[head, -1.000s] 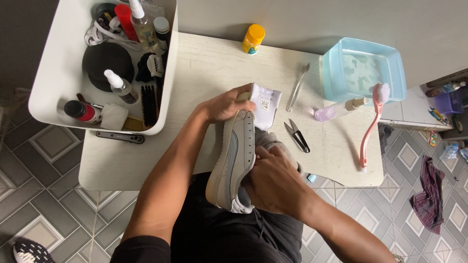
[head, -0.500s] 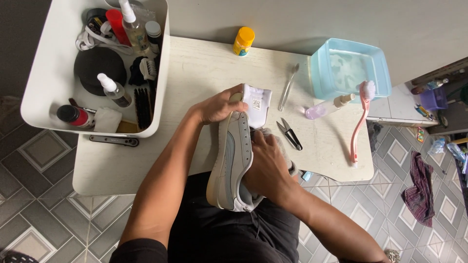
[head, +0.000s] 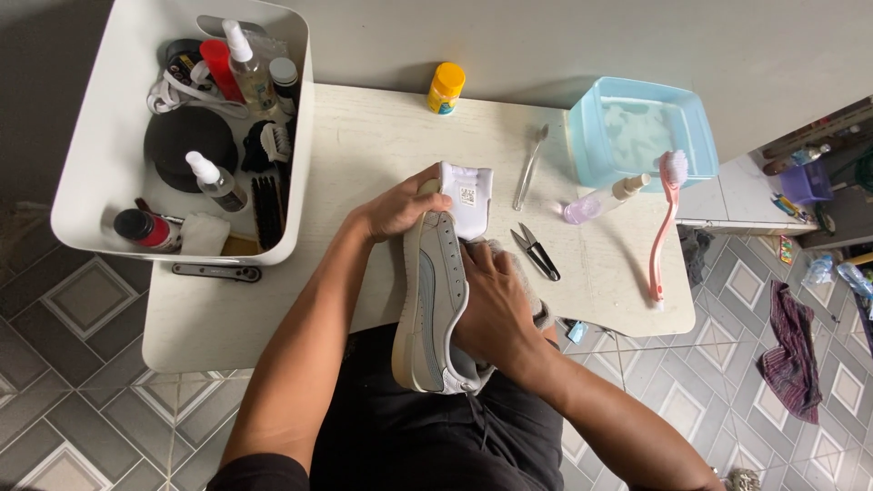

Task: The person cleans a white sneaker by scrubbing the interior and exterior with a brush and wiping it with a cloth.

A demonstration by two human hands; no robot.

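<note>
A white plastic caddy (head: 86,195) of bottles and brushes sits at the left of a pale table (head: 364,145). At centre, a grey-and-white low-top sneaker (head: 435,300) lies on its side, long axis running away from the person. The left hand (head: 400,207) grips its far tongue end; the right hand (head: 496,305) presses a grey cloth (head: 518,265) to its right flank. Small black snips (head: 536,252) and a pink long-handled brush (head: 665,223) lie further right.

The right hand (head: 496,314) covers most of a grey cloth (head: 509,259) and the shoe's (head: 435,300) far side; the tub's (head: 91,195) top is cut off.
</note>
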